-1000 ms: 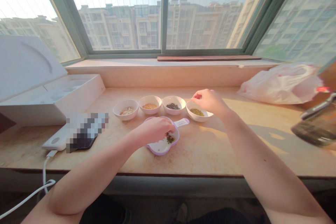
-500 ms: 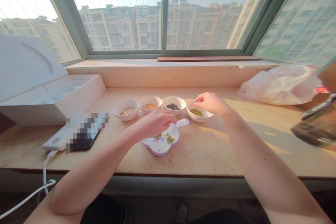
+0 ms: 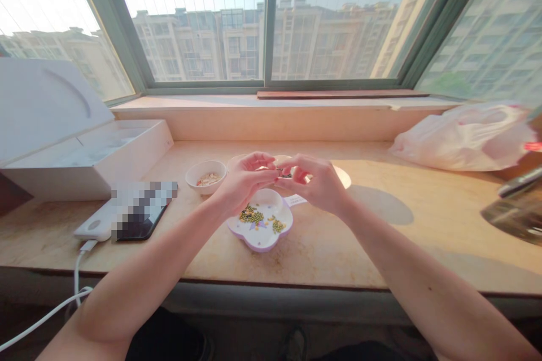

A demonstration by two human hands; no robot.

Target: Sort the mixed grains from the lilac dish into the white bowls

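My left hand (image 3: pixel 245 181) and my right hand (image 3: pixel 317 181) meet at the fingertips, above the far side of a white plate (image 3: pixel 267 197) with a purple rim. Both have bent fingers drawn together; whatever lies between the tips is too small to make out. On the plate are a pile of green, yellow and dark beans (image 3: pixel 250 214) and a smaller pile of green and yellow ones (image 3: pixel 277 224). Behind my fingers, a bowl of dark beans (image 3: pixel 284 159) shows in part. The other bowls there are mostly hidden by my hands.
A white bowl with pale flakes (image 3: pixel 207 176) stands left of my hands. Farther left lie a phone (image 3: pixel 144 220), a white power bank with a cable (image 3: pixel 95 224) and an open white box (image 3: pixel 127 149). At right are a plastic bag (image 3: pixel 461 138) and a dark glass vessel (image 3: pixel 516 214).
My right hand has left the green bean bowl and moved left to meet my left hand. My left hand has risen slightly away from the plate, uncovering more beans.
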